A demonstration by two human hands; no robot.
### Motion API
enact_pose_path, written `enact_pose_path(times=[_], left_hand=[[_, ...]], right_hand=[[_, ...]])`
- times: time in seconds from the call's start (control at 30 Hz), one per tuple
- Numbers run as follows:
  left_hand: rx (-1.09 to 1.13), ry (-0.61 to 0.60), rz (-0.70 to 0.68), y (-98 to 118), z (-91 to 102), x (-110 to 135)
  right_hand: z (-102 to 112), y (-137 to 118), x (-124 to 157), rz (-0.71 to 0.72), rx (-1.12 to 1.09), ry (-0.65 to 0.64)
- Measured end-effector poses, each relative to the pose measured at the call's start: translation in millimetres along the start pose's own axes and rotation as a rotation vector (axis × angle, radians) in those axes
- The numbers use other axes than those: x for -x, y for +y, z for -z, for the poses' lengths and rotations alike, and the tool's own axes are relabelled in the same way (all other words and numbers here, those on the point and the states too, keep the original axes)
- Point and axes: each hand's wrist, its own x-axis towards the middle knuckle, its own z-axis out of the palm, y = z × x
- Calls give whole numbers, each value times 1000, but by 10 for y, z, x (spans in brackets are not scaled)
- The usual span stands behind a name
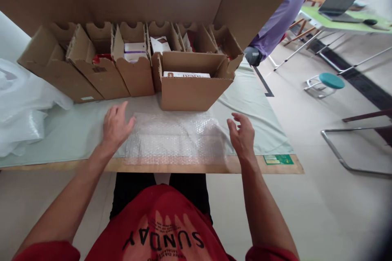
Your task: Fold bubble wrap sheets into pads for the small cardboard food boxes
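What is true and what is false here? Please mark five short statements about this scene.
1. A clear plastic bubble-wrap sheet lies partly on pale green cloth. True.
2. The left hand grips a box. False: the bare left hand holds nothing.
3. The bare right hand is empty. True.
4. The front box is sealed. False: the brown open-topped cardboard box shows a white printed pack inside.
5. A round teal-topped stool stands at right. True.

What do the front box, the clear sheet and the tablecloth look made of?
Front box: matt cardboard, likely corrugated, judging by its stiff brown walls.
Clear sheet: glossy plastic bubble wrap, shown by small shiny bubbles.
Tablecloth: matt, probably fabric, given its soft creases.
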Motion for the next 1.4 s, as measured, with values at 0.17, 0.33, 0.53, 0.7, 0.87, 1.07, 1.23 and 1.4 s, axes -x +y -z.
enact_pose_path(times=[0.17, 0.33, 0.53, 0.7, 0.87, 1.07, 1.23, 1.4], left_hand=[[28, -170, -473, 484, -248, 409], [-89, -374, -456, 548, -514, 456], [-185, -296, -332, 52, -383, 584], [-185, -148, -127, -369, -140, 761], [-80, -146, -226, 1, -141, 676], [-82, -330, -369, 552, -488, 470], [-161, -196, -255, -28, -400, 618], [-169, -20, -141, -576, -158, 1081]], right_hand=[[-320, -696, 447, 296, 88, -283], [-855, -996, 615, 359, 236, -617], [-434, -222, 593, 263, 388, -383], [140, 407, 728, 63, 462, -137], [-69, -92, 771, 156, 299, -142], [-812, -978, 664, 328, 271, -523], [-538, -472, 672, 288, 377, -391], [127, 242, 988, 189, 430, -143]])
